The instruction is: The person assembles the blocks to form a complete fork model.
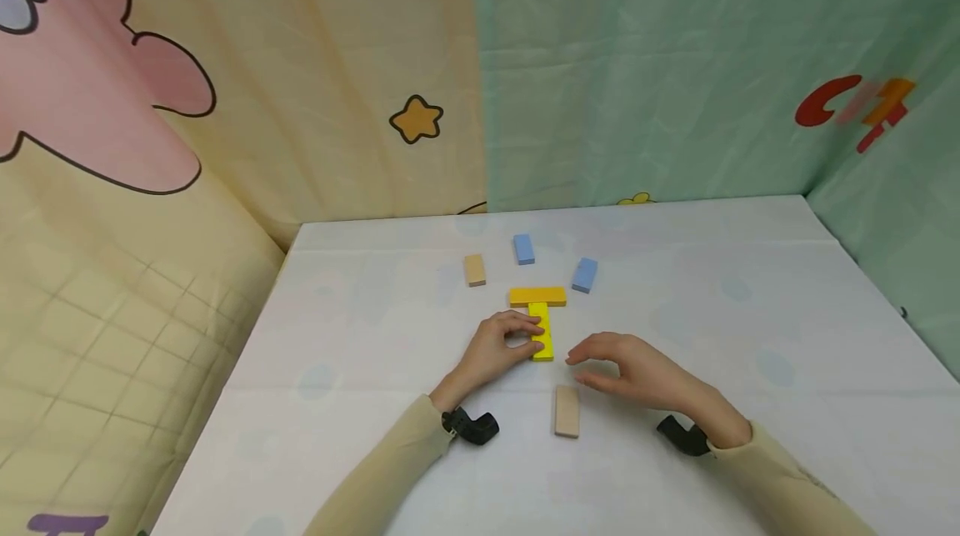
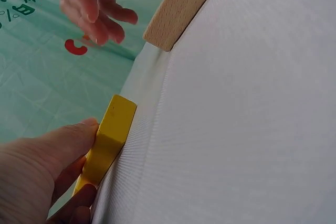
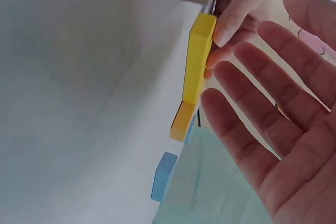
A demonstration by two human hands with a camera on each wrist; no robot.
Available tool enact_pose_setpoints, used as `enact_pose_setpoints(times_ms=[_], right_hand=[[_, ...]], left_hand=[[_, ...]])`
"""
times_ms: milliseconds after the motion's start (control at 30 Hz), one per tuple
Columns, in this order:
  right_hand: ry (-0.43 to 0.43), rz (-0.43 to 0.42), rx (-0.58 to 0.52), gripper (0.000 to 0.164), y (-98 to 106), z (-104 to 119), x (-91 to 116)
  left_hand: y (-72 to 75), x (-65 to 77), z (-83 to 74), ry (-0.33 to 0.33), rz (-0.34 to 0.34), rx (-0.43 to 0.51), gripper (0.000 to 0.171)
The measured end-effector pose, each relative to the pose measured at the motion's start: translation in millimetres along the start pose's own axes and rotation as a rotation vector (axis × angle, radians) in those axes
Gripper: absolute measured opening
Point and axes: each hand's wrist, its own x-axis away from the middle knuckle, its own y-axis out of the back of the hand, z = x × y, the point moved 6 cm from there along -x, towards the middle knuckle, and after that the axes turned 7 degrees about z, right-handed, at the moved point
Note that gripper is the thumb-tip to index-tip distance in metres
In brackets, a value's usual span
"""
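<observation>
My left hand (image 1: 498,344) holds the long bright yellow block (image 1: 545,348) lying flat, thumb and curved fingertips on it. In the left wrist view, the thumb touches the yellow block (image 2: 116,119) near one end. The block's far end meets the middle of an orange-yellow block (image 1: 537,297) set crosswise, the two forming a T. To the right of the yellow block hovers my right hand (image 1: 637,368), fingers apart and holding nothing. Its spread fingers (image 3: 257,103) show in the right wrist view. A plain wooden block (image 1: 567,412) lies between the forearms.
Beyond the T lie two blue blocks (image 1: 523,249) and a small wooden block (image 1: 475,270). The table (image 1: 360,336) has a white cloth. Printed curtains (image 1: 645,102) hang along its back and sides. A black wrist camera (image 1: 472,428) sits on each wrist.
</observation>
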Motion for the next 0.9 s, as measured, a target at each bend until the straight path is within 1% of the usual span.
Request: enact_pose_setpoints(times_ms=[100, 300, 500, 667, 833, 900], right_hand=[[0.006, 0.035, 0.016, 0.022, -5, 8, 7], [-0.041, 0.106, 0.058, 0.027, -17, 17, 16], [-0.066, 0.164, 0.128, 0.041, -26, 24, 21], [-0.057, 0.159, 0.175, 0.046, -29, 29, 19], [-0.019, 0.105, 0.220, 0.042, -31, 33, 14], [-0.010, 0.080, 0.237, 0.037, -31, 33, 13]], left_hand=[[0.0, 0.1, 0.4, -0.005, -0.004, 0.001, 0.020], [-1.9, -0.5, 1.6, -0.003, -0.004, 0.001, 0.020], [-1.3, -0.1, 1.4, -0.017, -0.009, 0.005, 0.020], [-0.1, 0.5, 1.4, -0.021, -0.015, 0.013, 0.019], [-0.1, 0.2, 2.2, -0.007, -0.010, 0.012, 0.020], [0.1, 0.2, 1.8, -0.010, -0.011, 0.012, 0.020]])
